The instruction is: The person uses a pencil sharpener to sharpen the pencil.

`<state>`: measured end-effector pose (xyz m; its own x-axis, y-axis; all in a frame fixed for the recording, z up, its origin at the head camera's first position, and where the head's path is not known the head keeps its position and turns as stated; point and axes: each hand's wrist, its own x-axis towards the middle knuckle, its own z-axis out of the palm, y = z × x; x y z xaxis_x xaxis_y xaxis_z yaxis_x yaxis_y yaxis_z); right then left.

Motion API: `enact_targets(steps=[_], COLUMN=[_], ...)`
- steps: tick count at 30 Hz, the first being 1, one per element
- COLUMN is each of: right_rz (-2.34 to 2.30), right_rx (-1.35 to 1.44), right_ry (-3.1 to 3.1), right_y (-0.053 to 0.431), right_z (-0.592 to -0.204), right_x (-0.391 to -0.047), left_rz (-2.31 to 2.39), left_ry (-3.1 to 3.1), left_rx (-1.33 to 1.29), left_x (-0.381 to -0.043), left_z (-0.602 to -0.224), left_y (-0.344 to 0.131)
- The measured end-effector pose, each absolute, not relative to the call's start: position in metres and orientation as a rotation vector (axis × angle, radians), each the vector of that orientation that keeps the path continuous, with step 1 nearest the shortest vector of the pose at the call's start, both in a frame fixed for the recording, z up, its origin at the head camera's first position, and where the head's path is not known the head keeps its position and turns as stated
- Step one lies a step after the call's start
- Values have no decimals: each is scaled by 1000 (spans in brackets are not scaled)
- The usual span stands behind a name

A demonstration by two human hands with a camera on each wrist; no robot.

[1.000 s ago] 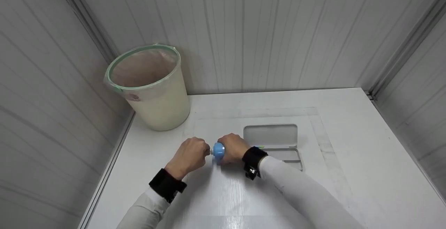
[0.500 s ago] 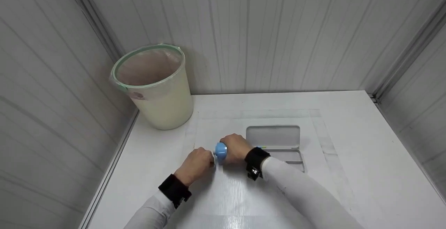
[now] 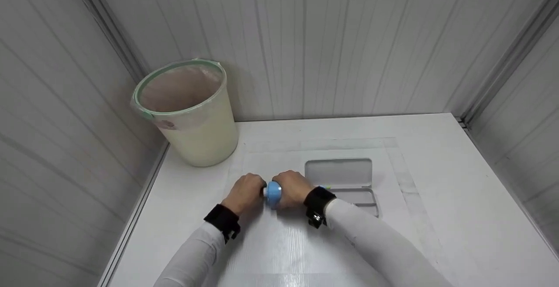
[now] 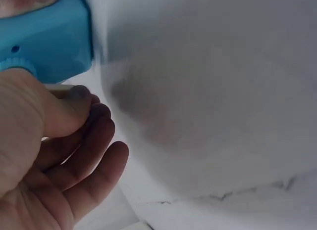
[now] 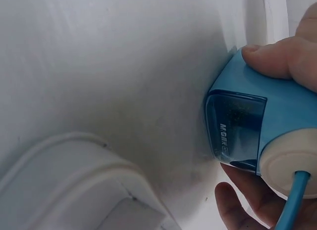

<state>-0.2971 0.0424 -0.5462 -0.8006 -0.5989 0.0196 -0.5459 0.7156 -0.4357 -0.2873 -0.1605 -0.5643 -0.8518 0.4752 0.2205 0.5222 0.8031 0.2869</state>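
A blue crank pencil sharpener (image 3: 274, 193) stands on the white table, in front of the open pencil case. My right hand (image 3: 293, 189) grips its body from the right. In the right wrist view a dark, see-through shavings drawer (image 5: 235, 131) and a cream disc (image 5: 290, 158) show on it. A blue pencil (image 5: 293, 203) sticks out of that disc; its yellow-green end shows beside the right wrist in the head view. On the other side my left hand (image 3: 245, 194) pinches the pale crank handle (image 4: 58, 90), mostly hidden by thumb and fingers.
A grey pencil case (image 3: 338, 172) lies open just right of the right hand, partly covered by that forearm. At the back left stands a cream bin (image 3: 203, 136) with a green rim and a plastic liner. Panel walls (image 3: 327, 46) enclose the table (image 3: 436, 169).
My left hand first dipped toward the table's front, then rose again, and is now closer to the sharpener, as it turns the crank. The right hand keeps its grip on the sharpener.
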Motion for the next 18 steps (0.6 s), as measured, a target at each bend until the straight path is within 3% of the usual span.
enact_targets(steps=[18], right_rz=[-664], right_rx=[-923], right_ry=[2779], right_y=[42], right_z=[-548], right_x=[-301], left_rz=[-312], left_ry=[-2615], left_rx=[-814], left_x=[-278], left_z=[-526], left_y=[-164])
